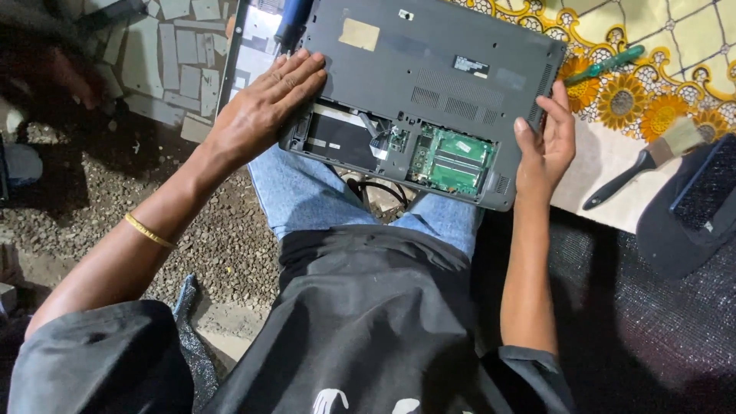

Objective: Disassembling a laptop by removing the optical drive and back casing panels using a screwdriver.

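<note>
A grey laptop (429,84) lies upside down across the person's lap, resting on knees in blue jeans (307,192). Its underside faces up, and a panel near the front edge is off, so a green circuit board (451,159) and a dark bay beside it show.

The left hand (264,107) lies flat on the laptop's left corner, palm down, fingers straight and close together, pointing up and to the right across the grey shell. It presses rather than holds: the grip is open, with nothing closed inside it. The wrist bends slightly and the forearm runs down to the lower left, with a thin gold bangle (148,230) around it.

The right hand (546,146) stands on edge against the laptop's right side. Its fingers reach up along the edge near the side vents and the thumb rests on the upper face, so the grip is clasped loosely about the laptop's edge. The forearm comes nearly straight up from the lower right.

A dark blue tool handle (294,21) lies just above the left fingertips, at the laptop's upper left corner. To the right, on a cloth printed with sunflowers (652,69), lie a green-handled screwdriver (606,65) and a black-handled brush (644,162), both well apart from the right hand. Loose keyboard keys (180,54) lie scattered on the ground to the left.
</note>
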